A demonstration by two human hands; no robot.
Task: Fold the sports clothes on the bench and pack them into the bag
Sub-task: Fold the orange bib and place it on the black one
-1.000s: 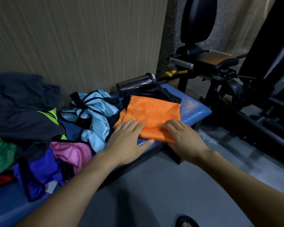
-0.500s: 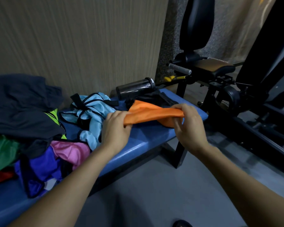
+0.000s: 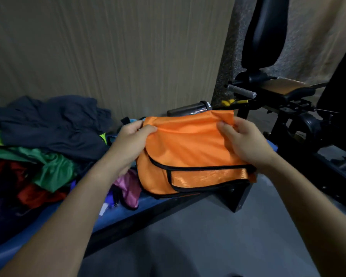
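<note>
An orange sports vest [image 3: 190, 154] with black trim hangs folded in the air above the blue bench [image 3: 54, 218]. My left hand [image 3: 132, 140] grips its upper left edge, thumb on top. My right hand [image 3: 242, 140] pinches its upper right edge. On the bench to the left lies a heap of clothes: dark grey garments [image 3: 48, 124], a green one [image 3: 54, 168], a red one [image 3: 34, 194] and a pink one [image 3: 128, 186]. No bag shows in this view.
A dark shaker bottle [image 3: 188, 110] lies against the wall behind the vest. Black gym machine [image 3: 288, 108] with a padded seat and grip bar stands at the right. Grey floor spreads below the bench edge.
Both hands went from pressing the orange vest flat on the bench to gripping its edge and lifting it; it now hangs folded in the air, closer to me.
</note>
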